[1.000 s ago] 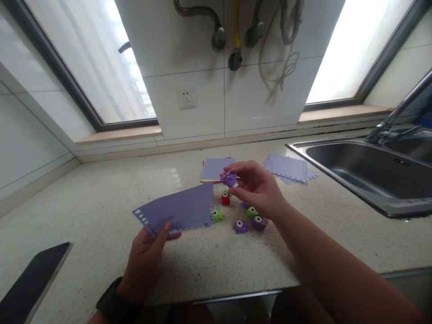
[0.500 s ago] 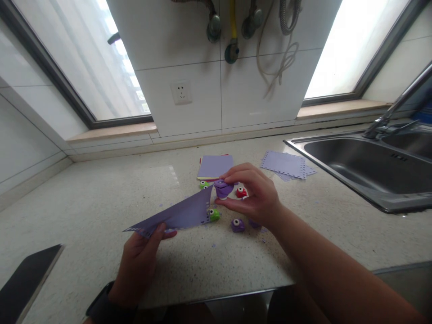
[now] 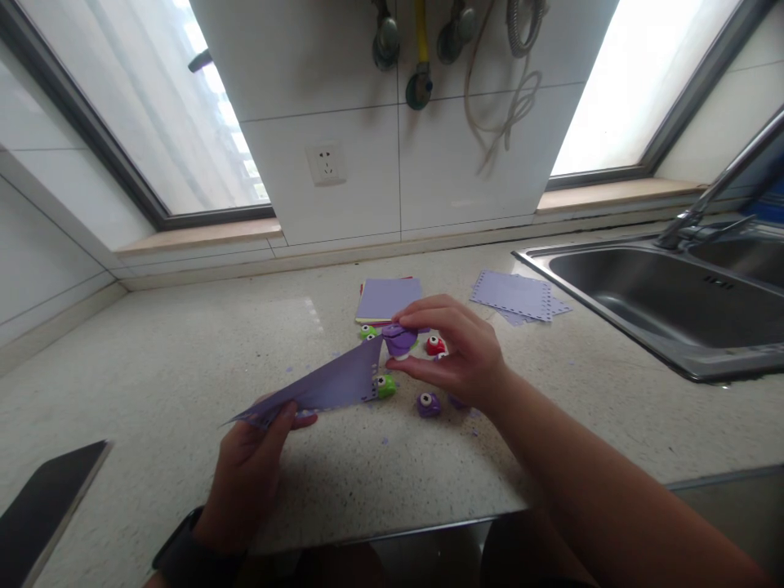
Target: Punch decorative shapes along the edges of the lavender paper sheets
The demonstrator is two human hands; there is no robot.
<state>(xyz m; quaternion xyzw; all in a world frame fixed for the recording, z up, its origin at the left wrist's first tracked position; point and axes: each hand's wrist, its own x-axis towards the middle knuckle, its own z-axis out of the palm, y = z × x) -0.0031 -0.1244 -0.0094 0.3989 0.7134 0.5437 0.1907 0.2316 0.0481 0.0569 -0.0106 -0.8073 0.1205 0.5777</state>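
Two things held: your left hand [image 3: 251, 457] pinches the purple sheet [image 3: 334, 380] left of centre, your right hand [image 3: 465, 351] the purple punch [image 3: 401, 341] mid-frame. You're apparently aligning them; next calls for seating the edge squarely.

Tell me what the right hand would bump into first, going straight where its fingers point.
Probably the purple paper in the left hand: its corner looks close beside the purple punch that the right hand holds, though depth is unclear.
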